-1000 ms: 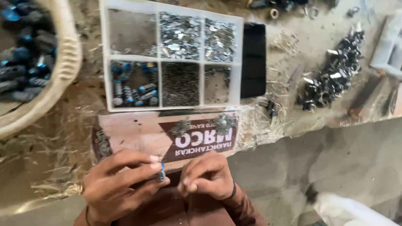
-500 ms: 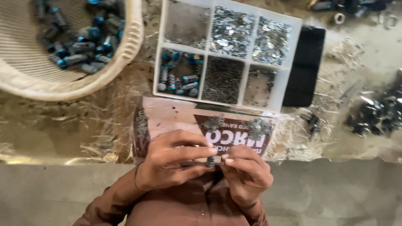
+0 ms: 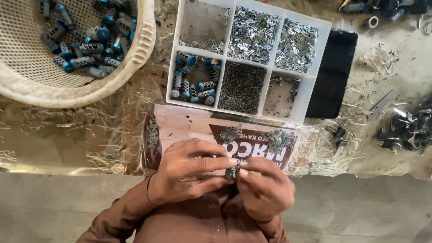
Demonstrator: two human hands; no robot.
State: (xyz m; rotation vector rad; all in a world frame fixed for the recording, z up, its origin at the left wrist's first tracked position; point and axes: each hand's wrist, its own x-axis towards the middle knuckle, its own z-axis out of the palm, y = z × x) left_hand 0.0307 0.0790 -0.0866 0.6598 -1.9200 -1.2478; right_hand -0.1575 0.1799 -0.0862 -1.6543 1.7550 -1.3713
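My left hand [image 3: 186,173] and my right hand [image 3: 265,186] meet just below a printed cardboard sheet [image 3: 189,128]. Together they pinch one small grey metal cylinder part [image 3: 231,172] between the fingertips. Two small heaps of tiny metal pieces [image 3: 278,139] lie on the cardboard just beyond my fingers. Above it stands a white compartment tray [image 3: 310,96] with several blue-capped cylinders [image 3: 193,85], dark pins and silvery stampings in separate sections.
A cream woven basket [image 3: 112,81] holding several blue-capped cylinders sits at the upper left. A black phone [image 3: 333,76] lies right of the tray. Dark metal parts [image 3: 407,130] are piled at the far right. Shredded strands litter the bench.
The view has swung so the basket and tray sit further right and lower in frame. My hands have stayed together on the small part, with the fingers shifting slightly.
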